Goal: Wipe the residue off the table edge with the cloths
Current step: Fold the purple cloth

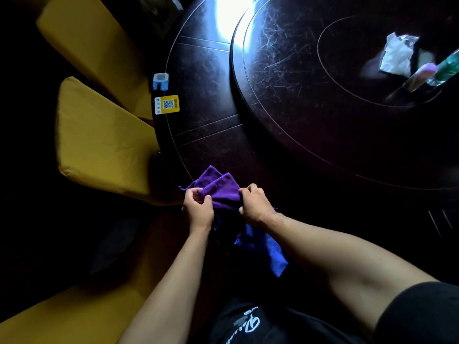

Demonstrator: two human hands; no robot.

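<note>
A folded purple cloth lies on the rim of the dark round table, close to me. My left hand pinches its left side and my right hand grips its right side. A blue cloth hangs down below my right wrist, off the table edge; what holds it is hidden. The table edge curves from my hands up to the left.
A raised dark turntable covers the table's middle, with a white crumpled wrapper and a clear bottle on it. A yellow QR sticker and a blue tag sit on the left rim. Yellow-covered chairs crowd the left side.
</note>
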